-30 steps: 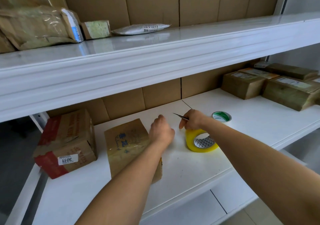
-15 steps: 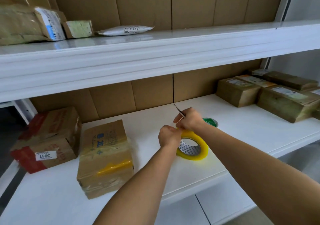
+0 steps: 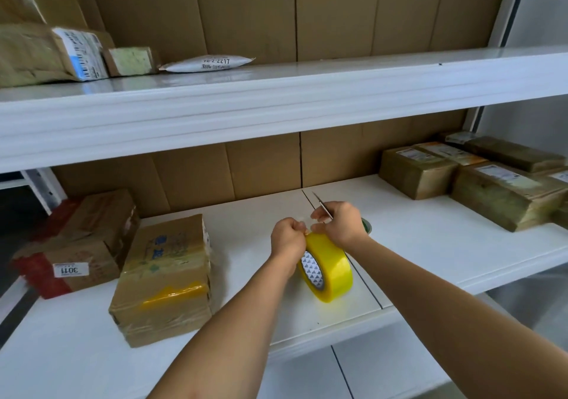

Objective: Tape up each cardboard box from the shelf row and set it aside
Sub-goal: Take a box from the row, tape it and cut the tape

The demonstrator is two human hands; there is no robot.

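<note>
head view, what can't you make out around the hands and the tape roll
- Head view: whether a loose tape end is pinched; the left hand and right hand cover the top of the yellow tape roll.
- The blade handle, buried in the right hand.
- The green roll, mostly behind the right wrist.
- Label print on the boxes at right, too small to read.
- The parcel on the upper shelf, cut off by the left edge.
</note>
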